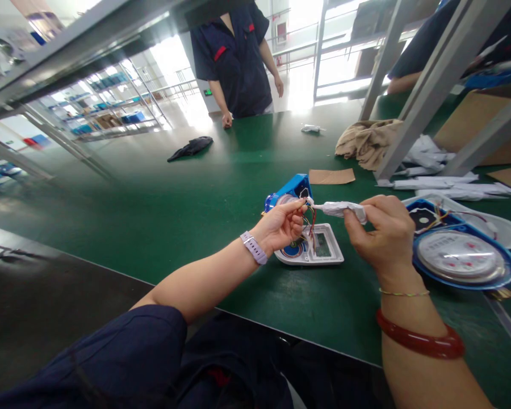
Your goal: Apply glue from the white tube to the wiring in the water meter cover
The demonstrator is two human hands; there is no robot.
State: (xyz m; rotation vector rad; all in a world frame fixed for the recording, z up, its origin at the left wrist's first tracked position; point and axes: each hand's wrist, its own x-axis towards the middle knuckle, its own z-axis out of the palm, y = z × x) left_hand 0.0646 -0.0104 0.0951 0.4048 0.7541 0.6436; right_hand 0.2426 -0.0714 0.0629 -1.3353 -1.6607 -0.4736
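Note:
My right hand [381, 230] grips a white-wrapped tube [343, 210] whose thin tip points left. At that tip, my left hand [283, 224] pinches a small white connector [309, 201] with coloured wires. Those wires run down to a white housing cover [334, 253] lying on the green table, just right of and below my left hand. Behind my left hand stands a blue device body [296, 184], partly hidden by the fingers. To the right of my right hand lies another blue device [464, 258] with a round clear-covered part and exposed wires.
Several white-wrapped tubes [443, 184] lie at the right, near a beige cloth [366, 139] and metal posts. A cardboard piece [332, 176] is behind the device. A black cloth [191, 147] and a small white packet [311, 129] lie farther back. A person [242, 62] stands across the table.

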